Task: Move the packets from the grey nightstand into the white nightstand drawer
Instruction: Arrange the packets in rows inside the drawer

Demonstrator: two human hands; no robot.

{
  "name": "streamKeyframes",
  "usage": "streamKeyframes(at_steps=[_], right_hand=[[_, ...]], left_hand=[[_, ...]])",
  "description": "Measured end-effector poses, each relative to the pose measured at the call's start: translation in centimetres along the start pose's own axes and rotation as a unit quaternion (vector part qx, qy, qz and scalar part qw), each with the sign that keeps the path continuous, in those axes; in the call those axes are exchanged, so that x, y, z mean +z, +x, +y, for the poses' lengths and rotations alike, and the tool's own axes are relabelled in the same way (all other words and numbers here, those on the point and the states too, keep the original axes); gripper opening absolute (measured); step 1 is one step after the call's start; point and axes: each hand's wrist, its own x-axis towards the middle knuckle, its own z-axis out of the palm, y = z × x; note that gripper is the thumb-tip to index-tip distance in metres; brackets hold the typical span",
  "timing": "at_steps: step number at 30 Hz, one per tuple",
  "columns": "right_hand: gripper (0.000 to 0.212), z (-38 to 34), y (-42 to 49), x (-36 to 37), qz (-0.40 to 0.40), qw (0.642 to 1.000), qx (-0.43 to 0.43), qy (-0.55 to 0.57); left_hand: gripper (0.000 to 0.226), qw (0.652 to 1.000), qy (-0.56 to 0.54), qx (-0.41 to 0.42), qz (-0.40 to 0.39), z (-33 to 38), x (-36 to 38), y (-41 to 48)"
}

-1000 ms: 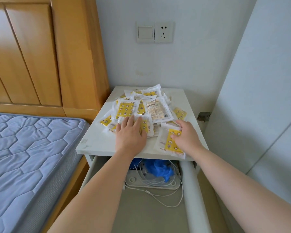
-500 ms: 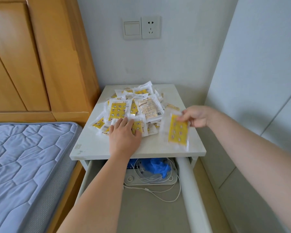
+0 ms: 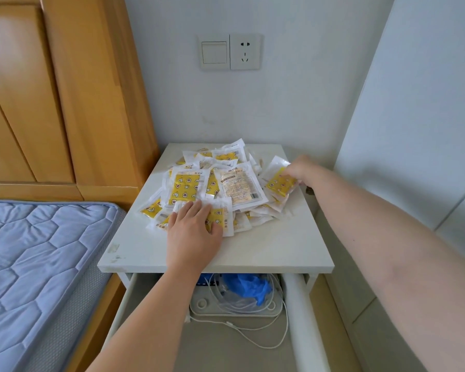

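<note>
Now my right hand [image 3: 300, 170] pinches one yellow packet [image 3: 279, 183], carried from beside my left hand [image 3: 192, 232] to the pile's [image 3: 236, 186] right edge. My left hand presses flat, fingers straight, on the pile atop the desk [image 3: 266, 251]. The open drawer [image 3: 226, 355] beneath my left forearm holds no packets yet.

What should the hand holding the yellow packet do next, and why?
Probably carry the yellow star-printed plastic packet, pinched by the right hand at the right edge of the packet pile, toward you and drop it into the open white drawer. It's already in a grip, and the drawer shows bare floor.
</note>
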Motion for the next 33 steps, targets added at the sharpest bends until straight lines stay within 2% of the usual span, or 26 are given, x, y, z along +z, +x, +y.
streamKeyframes(at_steps=[1, 3, 5, 7, 9, 12, 16, 19, 21, 22, 24, 26, 27, 28, 31, 33], right_hand=[[0.013, 0.0, -0.1, 0.2, -0.057, 0.998, 0.005, 0.015], [0.030, -0.2, 0.0, 0.3, -0.138, 0.990, 0.003, -0.011], [0.054, -0.6, 0.0, 0.2, -0.160, 0.982, -0.013, -0.104], [0.063, -0.9, -0.4, 0.0, -0.164, 0.969, -0.025, -0.181], [0.061, -1.2, -1.1, -0.4, -0.164, 0.964, -0.013, -0.208], [0.060, -0.6, -1.7, -0.8, -0.161, 0.969, 0.005, -0.186], [0.036, 1.1, -2.8, -0.9, -0.153, 0.982, 0.017, -0.112], [0.044, 3.1, -3.4, -0.4, -0.091, 0.994, 0.031, 0.053], [0.042, 4.5, -4.2, -0.2, -0.020, 0.980, 0.033, 0.197], [0.038, 5.1, -4.8, -0.1, 0.019, 0.959, 0.028, 0.283], [0.025, 5.9, -6.3, 0.6, 0.091, 0.893, 0.020, 0.440], [0.019, 5.7, -8.6, 2.2, 0.150, 0.839, 0.037, 0.523], [0.017, 5.3, -9.8, 3.4, 0.172, 0.826, 0.041, 0.535], [0.018, 4.8, -11.1, 4.5, 0.193, 0.829, 0.030, 0.523], [0.024, 4.1, -13.1, 6.5, 0.226, 0.883, -0.037, 0.410], [0.026, 3.9, -13.3, 6.5, 0.238, 0.897, -0.039, 0.371]], left_hand=[[0.050, 1.000, -0.002, -0.001, 0.001, 0.0, 0.0, 0.0], [0.049, 1.000, -0.005, -0.003, 0.003, 0.1, 0.0, 0.0], [0.049, 1.000, -0.004, -0.003, 0.007, 0.1, 0.0, 0.0], [0.049, 1.000, -0.002, -0.003, 0.006, 0.2, 0.0, 0.0], [0.049, 1.000, -0.003, -0.005, 0.005, 0.2, -0.1, 0.0], [0.049, 1.000, -0.005, -0.005, 0.006, 0.2, -0.1, -0.1], [0.048, 1.000, -0.001, 0.000, 0.007, 0.1, -0.1, -0.1], [0.048, 1.000, -0.004, 0.001, 0.010, 0.2, -0.1, 0.0], [0.050, 1.000, -0.010, 0.001, 0.013, 0.2, -0.2, -0.2], [0.052, 1.000, -0.013, 0.002, 0.013, 0.2, -0.3, -0.2], [0.055, 1.000, -0.009, 0.007, 0.010, 0.1, -0.3, -0.2], [0.057, 1.000, 0.006, 0.006, -0.003, 0.1, -0.2, 0.0], [0.058, 1.000, 0.014, 0.003, -0.016, 0.0, -0.1, 0.1], [0.060, 0.999, 0.021, -0.001, -0.030, 0.0, 0.0, 0.2], [0.061, 0.998, 0.036, 0.000, -0.050, 0.0, 0.0, 0.4], [0.063, 0.998, 0.046, 0.003, -0.038, 0.2, -0.1, 0.3]])
